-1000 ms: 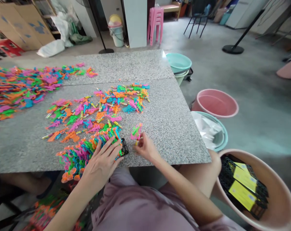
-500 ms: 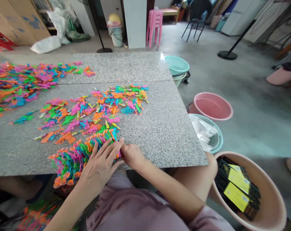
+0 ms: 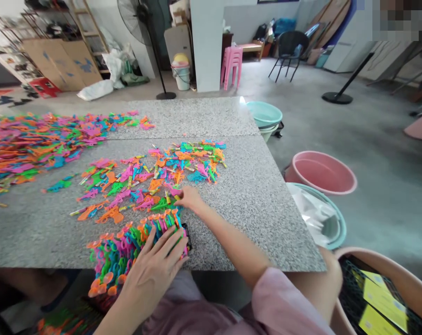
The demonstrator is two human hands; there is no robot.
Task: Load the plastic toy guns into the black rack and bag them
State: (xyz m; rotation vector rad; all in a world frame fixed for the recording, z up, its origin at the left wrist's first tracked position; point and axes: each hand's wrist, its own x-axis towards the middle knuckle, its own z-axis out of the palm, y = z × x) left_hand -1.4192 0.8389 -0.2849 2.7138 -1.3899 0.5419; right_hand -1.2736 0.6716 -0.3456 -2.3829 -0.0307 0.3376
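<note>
My left hand (image 3: 158,258) lies flat with fingers apart across a tight row of small plastic toy guns (image 3: 118,246) at the table's near edge. The row mixes pink, green, blue and orange, with orange suction cups on top and at its near left end. A black grid edge (image 3: 187,238) shows at the row's right end. Just beyond the row, my right hand (image 3: 190,198) pinches at a pink toy gun (image 3: 176,191) at the near edge of a loose spread of toy guns (image 3: 151,172). The fingertips partly cover it.
A larger heap of toy guns (image 3: 39,144) covers the left of the speckled stone table (image 3: 245,209). Right of the table stand a pink basin (image 3: 322,172), a teal basin (image 3: 339,228) with white plastic, and a peach tub (image 3: 360,253) holding black grids and yellow cards.
My right hand has left the right end of the row and moved forward to the loose toy guns. My left hand stays on the row. The view has tilted up.
</note>
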